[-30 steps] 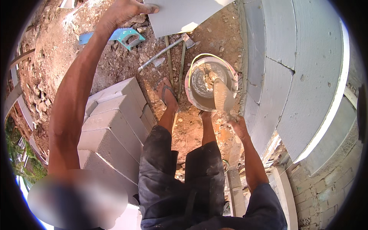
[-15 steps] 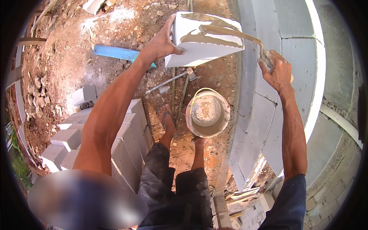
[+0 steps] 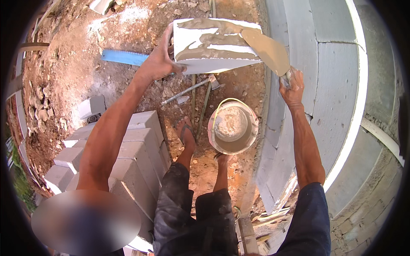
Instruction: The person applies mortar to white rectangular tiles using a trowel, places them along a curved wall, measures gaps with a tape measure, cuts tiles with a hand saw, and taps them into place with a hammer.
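Observation:
My left hand (image 3: 164,62) grips the left end of a white lightweight block (image 3: 215,64), held up above the ground. Streaks of wet grey-brown mortar lie along the block's upper face. My right hand (image 3: 292,87) is closed on the handle of a trowel (image 3: 271,57), whose mortar-coated blade touches the right part of that face. Below the block, a pale pink bucket (image 3: 252,126) with a yellow handle holds wet mortar. A blue handsaw (image 3: 119,56), partly hidden by my left hand, and a hatchet (image 3: 188,90) lie on the dirt.
A stack of grey blocks (image 3: 136,143) stands at my lower left. A block wall (image 3: 331,94) runs along my right. Bamboo poles (image 3: 205,100) lie on the rubble-strewn ground (image 3: 68,72) near my sandalled feet (image 3: 185,132). Green plants (image 3: 19,175) show at the left rim.
The trowel has come up from the bucket onto the block, which has swung into upright view with mortar on it. Over the last half second, both hands have shifted slightly left.

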`<control>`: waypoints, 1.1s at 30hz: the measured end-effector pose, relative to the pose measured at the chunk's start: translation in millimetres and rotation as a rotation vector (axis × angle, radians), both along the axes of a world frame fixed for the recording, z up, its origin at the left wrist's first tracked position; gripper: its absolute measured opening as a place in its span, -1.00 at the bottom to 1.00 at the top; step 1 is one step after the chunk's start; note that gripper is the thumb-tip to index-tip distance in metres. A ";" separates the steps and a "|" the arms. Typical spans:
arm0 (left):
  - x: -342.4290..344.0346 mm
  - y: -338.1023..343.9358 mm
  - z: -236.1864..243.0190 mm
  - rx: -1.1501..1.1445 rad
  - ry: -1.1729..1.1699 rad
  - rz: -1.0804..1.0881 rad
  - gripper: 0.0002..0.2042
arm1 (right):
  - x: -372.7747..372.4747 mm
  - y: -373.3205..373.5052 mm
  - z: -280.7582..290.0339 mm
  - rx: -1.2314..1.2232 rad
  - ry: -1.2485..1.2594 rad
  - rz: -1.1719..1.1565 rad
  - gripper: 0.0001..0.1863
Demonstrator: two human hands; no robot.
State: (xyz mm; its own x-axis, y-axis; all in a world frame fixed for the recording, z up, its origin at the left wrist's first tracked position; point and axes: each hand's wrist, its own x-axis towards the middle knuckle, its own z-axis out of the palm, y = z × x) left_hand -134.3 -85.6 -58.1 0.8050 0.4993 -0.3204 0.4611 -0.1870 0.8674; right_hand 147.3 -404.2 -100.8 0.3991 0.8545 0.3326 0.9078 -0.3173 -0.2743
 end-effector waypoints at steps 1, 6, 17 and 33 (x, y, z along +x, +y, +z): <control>-1.3 -0.4 0.1 0.033 0.025 -0.002 0.30 | -8.2 -16.7 -6.9 0.007 -0.004 -0.024 -0.58; -14.9 4.9 -13.1 0.213 -0.041 -0.053 0.29 | -67.3 -121.1 -2.2 -0.191 0.145 -0.148 -0.64; -8.3 -0.3 -0.7 0.033 0.080 0.033 0.27 | -179.0 -8.0 21.3 0.142 0.438 -0.459 -0.65; -4.6 -4.3 7.0 0.023 0.042 0.071 0.22 | -233.4 -30.5 14.4 0.381 1.264 -0.373 -0.67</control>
